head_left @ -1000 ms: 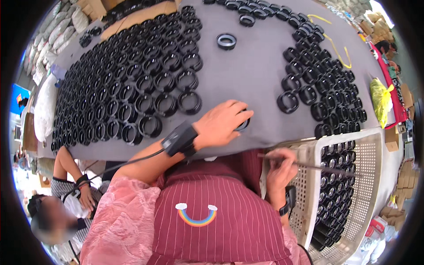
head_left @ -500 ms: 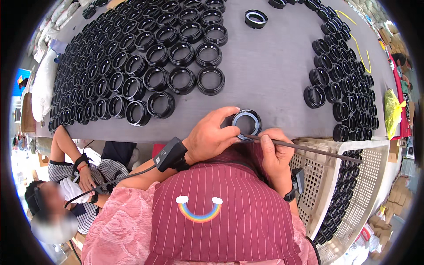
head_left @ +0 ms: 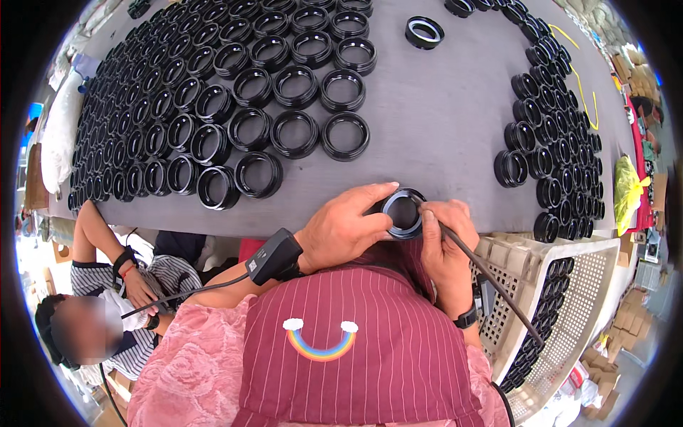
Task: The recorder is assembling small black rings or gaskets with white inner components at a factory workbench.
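Note:
At the table's near edge, my left hand (head_left: 348, 224) grips a black ring (head_left: 407, 233) by its left side, thumb and fingers pinched on the rim. The ring is tilted, and its opening faces me. In my right hand (head_left: 448, 231) is a long, thin, dark strip (head_left: 498, 281), pinched between thumb and fingers. One end of the strip meets the ring's right rim, where my fingertips hide the contact. Its other end hangs down to the right, over a crate. I cannot tell whether the strip is cord or rubber.
Many similar black rings (head_left: 345, 151) stand in rows on the grey table (head_left: 420, 128) to the left. More rings (head_left: 511, 169) stand at the right, and a single ring (head_left: 425, 44) lies farther back. A pale perforated crate (head_left: 562, 313) holds rings. Another person (head_left: 142, 285) sits at my left.
The strip's free end has swung downward from pointing right. My hands and the ring have shifted slightly right and nearer, and the ring has turned a little.

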A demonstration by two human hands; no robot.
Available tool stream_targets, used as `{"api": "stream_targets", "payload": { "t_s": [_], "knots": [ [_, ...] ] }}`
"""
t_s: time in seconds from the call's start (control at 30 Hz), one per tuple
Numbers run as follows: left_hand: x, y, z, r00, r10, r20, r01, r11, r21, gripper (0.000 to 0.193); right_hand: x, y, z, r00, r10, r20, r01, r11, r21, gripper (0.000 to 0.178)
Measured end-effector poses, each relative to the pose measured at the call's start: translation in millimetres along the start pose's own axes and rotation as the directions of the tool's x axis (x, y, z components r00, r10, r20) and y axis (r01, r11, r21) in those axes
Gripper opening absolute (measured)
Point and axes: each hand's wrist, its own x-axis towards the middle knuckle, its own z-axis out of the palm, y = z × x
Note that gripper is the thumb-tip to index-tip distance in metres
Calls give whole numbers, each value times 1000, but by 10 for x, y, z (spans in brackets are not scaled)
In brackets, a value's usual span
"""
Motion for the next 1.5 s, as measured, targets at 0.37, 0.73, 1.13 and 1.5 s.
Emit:
{"api": "stream_targets", "payload": {
  "t_s": [0.37,0.73,1.13,1.5],
  "knots": [
    [-57,-27,44,996,-83,17,84,992,-98,69,-9,-1,-56,978,-82,191,62,992,108,3],
    [450,263,13,984,-180,-15,180,984,-7,72,-470,23,-152,931,268,-249,-53,771,635,14],
    [1690,20,1200,884,319,343,-423,857,295,85,-968,109,-374,929,343,-142,-210,801,561,13],
    [2520,-32,2089,861,418,289,-503,777,378,75,-982,327,-328,883,461,-90,-348,770,534,9]
  ]
}}
